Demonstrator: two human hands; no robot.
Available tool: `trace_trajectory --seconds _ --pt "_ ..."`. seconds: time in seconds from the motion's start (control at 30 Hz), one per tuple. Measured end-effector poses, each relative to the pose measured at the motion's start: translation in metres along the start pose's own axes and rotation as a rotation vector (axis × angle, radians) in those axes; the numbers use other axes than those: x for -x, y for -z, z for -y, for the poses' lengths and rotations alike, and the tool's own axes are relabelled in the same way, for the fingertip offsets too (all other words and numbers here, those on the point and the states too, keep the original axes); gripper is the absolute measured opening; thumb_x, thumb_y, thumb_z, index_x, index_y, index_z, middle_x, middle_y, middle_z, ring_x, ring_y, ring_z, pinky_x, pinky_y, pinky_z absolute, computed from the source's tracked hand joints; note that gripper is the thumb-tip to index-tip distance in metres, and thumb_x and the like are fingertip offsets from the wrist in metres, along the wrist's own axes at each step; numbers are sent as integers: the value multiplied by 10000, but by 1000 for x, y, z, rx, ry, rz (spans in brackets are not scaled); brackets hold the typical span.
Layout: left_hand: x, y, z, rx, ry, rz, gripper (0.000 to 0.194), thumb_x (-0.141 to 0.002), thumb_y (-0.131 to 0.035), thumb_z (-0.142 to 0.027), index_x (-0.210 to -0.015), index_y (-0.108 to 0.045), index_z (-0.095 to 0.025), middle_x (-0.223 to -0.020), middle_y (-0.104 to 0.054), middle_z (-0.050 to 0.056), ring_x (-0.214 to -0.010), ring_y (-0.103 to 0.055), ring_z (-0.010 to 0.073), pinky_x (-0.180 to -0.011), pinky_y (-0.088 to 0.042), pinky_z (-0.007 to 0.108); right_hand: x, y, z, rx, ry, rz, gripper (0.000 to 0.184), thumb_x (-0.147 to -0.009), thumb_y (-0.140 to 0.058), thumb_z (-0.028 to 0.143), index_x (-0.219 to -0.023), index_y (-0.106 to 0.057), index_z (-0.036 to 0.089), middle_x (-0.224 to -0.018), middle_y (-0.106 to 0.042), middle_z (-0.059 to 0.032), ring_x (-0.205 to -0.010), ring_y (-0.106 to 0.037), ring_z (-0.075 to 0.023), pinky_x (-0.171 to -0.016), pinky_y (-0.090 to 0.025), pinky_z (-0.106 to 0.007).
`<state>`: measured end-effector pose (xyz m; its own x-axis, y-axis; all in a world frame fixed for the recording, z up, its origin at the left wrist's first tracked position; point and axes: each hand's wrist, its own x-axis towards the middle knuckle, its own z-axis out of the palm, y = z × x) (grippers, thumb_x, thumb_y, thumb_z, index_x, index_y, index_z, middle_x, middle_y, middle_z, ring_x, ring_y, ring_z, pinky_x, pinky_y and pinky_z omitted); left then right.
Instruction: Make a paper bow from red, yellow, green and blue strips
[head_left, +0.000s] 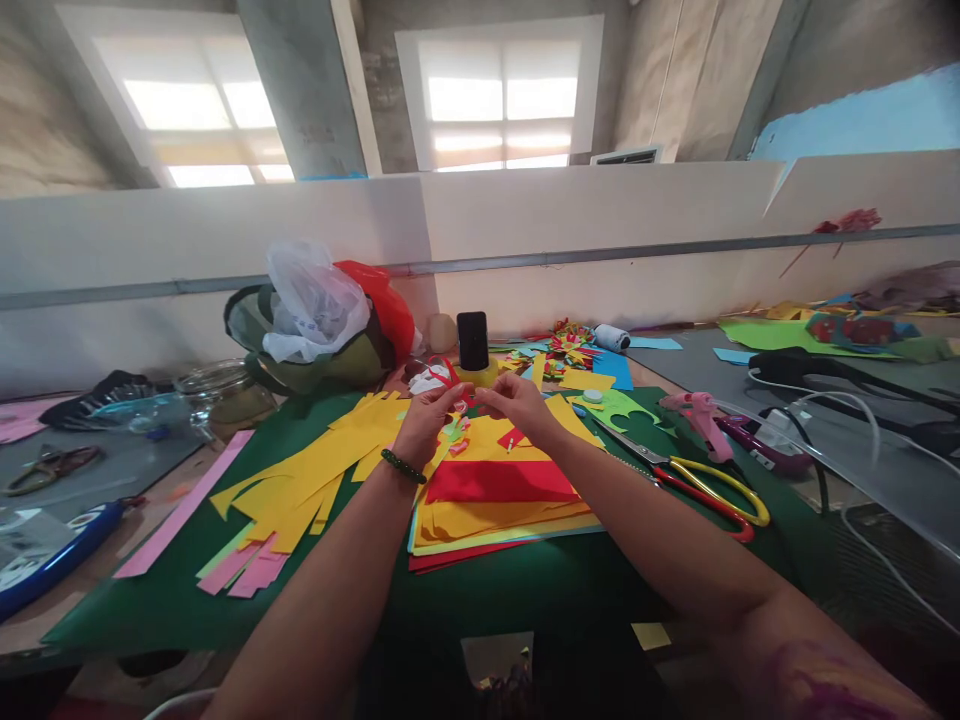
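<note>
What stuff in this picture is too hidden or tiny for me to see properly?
In the head view:
Whatever small piece is between the left hand and right hand: the hands themselves mostly cover it.
Inside the green bag: white plastic covers much of it.
The blue-edged thing at far left: the picture's left edge cuts it off.
Marks on the white cylinder: too small to read.

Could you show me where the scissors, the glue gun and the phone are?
Scissors (646, 454): head view, on the metal blades, close to the handles.
Glue gun (702, 413): head view, on its pink body.
Phone (472, 341): head view, on the dark screen.
</note>
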<state>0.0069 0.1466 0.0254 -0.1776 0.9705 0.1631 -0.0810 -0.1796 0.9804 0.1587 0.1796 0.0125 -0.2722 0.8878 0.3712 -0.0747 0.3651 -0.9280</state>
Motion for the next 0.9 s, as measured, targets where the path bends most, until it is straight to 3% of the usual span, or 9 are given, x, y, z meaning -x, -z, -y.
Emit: trace_trajectory --seconds 0.07,0.17,0.3,0.6,0.9 --pt "1 -3 1 -17 -6 -1 393 -497 -817 -478 -713 -765 -154 -547 -533 -32 -548 -384 79 -519 -269 227 0 -2 0 -36 -58 23 498 -547 -820 536 -635 -448 216 -569 -597 25 -641 -672 -182 -534 -463 -246" --pt "4 -7 1 -43 -8 1 398 -492 -807 -487 -702 -765 -152 -552 -556 -28 -557 -393 83 -525 -281 231 1 -4 0 -43 -65 19 474 -511 -840 461 -639 -458 212 -579 -629 26 -617 -667 -166 -530 -450 -237" --pt "6 -9 1 -45 10 5 406 -451 -829 -478 -678 -753 -150 -559 -578 -25 -550 -404 77 -525 -297 224 0 -3 -1 -90 -92 32 444 -503 -825 410 -632 -446 217 -541 -628 32 -578 -659 -162 -509 -426 -229" --pt "-2 -1 0 22 23 -23 453 -407 -875 -497 -537 -624 -144 -460 -502 -51 -453 -402 47 -463 -287 197 -4 4 -3 -38 -11 45 331 -538 -774 328 -615 -472 219 -502 -598 48 -546 -633 -159 -514 -437 -249" --pt "0 0 -4 101 100 13 447 -374 -919 -414 -611 -664 -133 -515 -612 -16 -498 -556 77 -520 -452 191 -7 7 -7 -28 -30 38 325 -509 -785 298 -583 -481 214 -500 -592 52 -525 -611 -138 -488 -426 -228"
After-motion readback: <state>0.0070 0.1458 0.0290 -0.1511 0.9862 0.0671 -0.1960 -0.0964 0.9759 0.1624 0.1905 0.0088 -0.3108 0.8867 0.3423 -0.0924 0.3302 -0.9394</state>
